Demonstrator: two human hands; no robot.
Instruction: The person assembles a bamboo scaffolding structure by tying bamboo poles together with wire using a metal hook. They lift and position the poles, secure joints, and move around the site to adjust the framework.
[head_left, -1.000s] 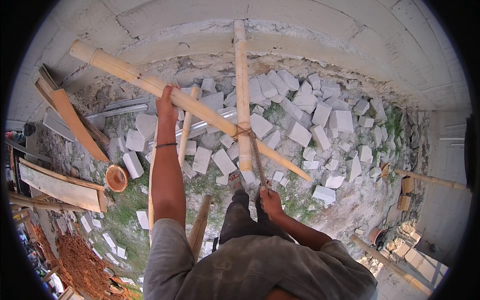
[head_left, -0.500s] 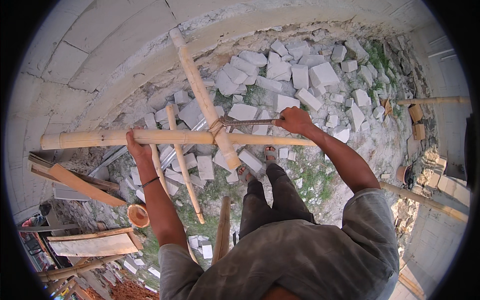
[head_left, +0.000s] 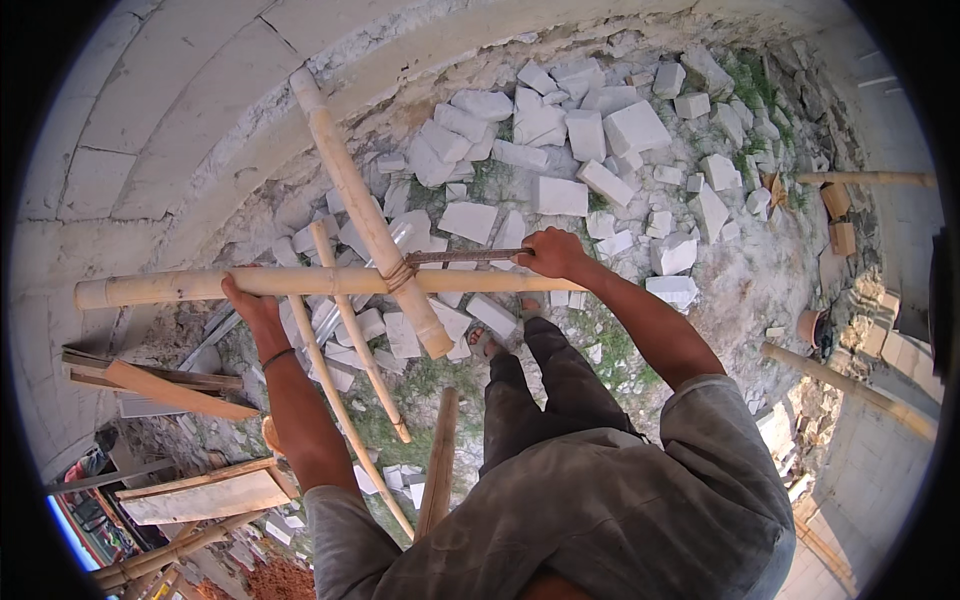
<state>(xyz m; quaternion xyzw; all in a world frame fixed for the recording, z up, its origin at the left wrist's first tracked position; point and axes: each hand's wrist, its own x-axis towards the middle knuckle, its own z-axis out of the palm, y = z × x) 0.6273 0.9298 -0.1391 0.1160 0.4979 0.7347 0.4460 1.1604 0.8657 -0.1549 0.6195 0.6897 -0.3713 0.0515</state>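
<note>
Pale block wall (head_left: 190, 110) is curving behind a ground of broken white blocks (head_left: 640, 130) and patchy grass (head_left: 630, 350), where I am standing in sandals over two crossed bamboo poles. My two hands are working well apart. My left hand (head_left: 252, 292) is clasping the long bamboo pole (head_left: 180, 288), which is running from left to right in front of me, its thicker end jutting out beyond my grip. My right hand (head_left: 553, 252) is closing in a fist around the near end of a rusty ribbed bar (head_left: 470, 255), just above the same pole's narrower side. The bar's other end is reaching the brownish lashing (head_left: 398, 272) that is circling the joint; whether it is hooked into the loops, I cannot tell. Over the long pole, between my hands, the crossing bamboo pole (head_left: 345, 165) is slanting from near the wall down toward my feet. Below and beyond the joint, two thinner poles (head_left: 360, 340) are leaning side by side, and a darker pole (head_left: 438, 460) is pointing up beside my trouser leg. Off to my left, brown boards (head_left: 180, 388) are lying near the foot of the wall, while a pale panel (head_left: 205, 495) with wooden edges is resting closer to me.
</note>
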